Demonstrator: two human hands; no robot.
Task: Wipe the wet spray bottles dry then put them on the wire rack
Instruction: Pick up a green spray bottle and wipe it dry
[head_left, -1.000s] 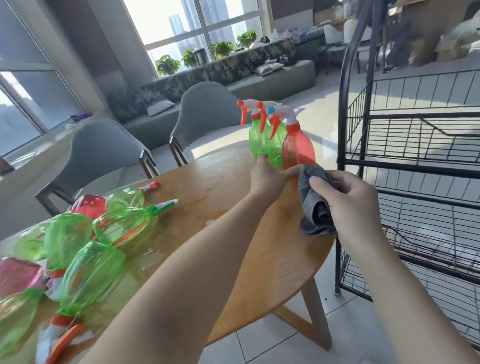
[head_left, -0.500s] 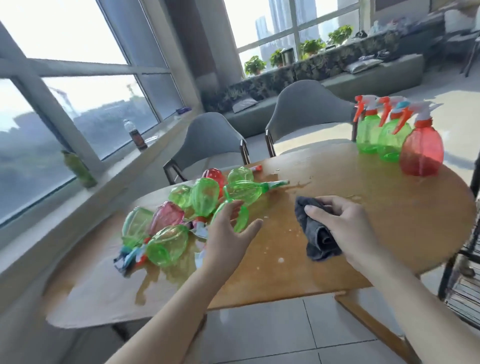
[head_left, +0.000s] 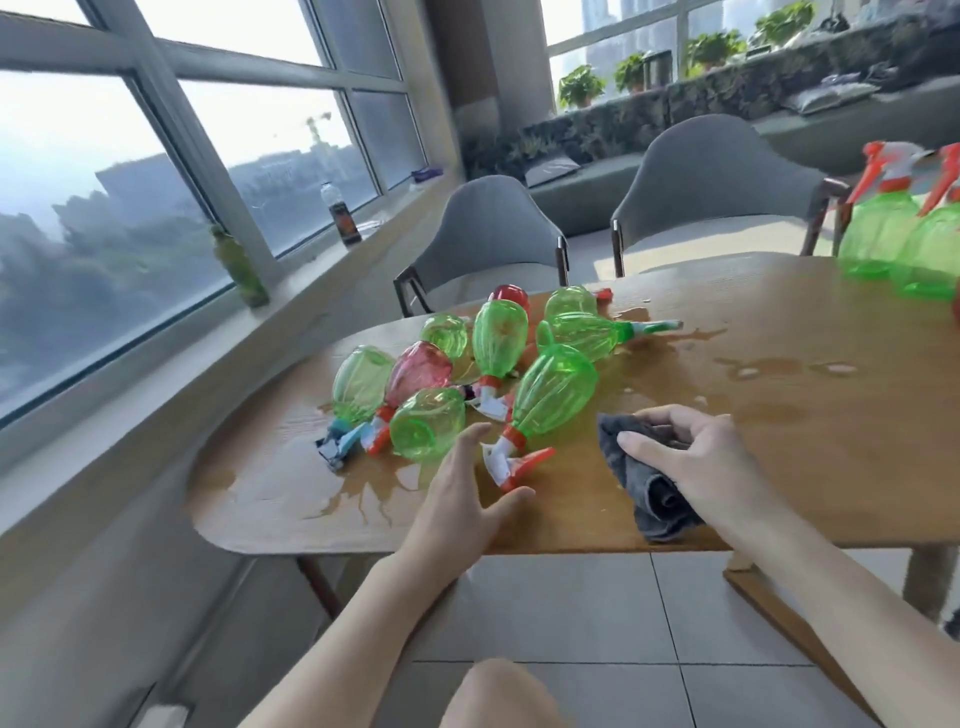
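A: What's nearest?
B: The left hand (head_left: 462, 499), fingers spread and straight, holding nothing, over the near edge of the wooden table (head_left: 810, 467). Its fingertips are just beside the orange trigger of a green spray bottle (head_left: 553, 397) lying on its side.

A: And the other hand?
B: The right hand (head_left: 691, 457) grips a dark grey cloth (head_left: 649, 493), to the right of that green spray bottle, low over the table.

A: Beyond that bottle?
B: A heap of wet bottles (head_left: 452, 358) lies behind and to the left of it, mostly green, two reddish, with puddles (head_left: 343, 493) around them. Farther right stand upright green bottles (head_left: 904, 239) at the table's far corner.

A: Past the table?
B: Two grey chairs (head_left: 493, 228), then a windowsill holding a green drink bottle (head_left: 240, 267) and a dark one (head_left: 343, 215). The wire rack isn't in view
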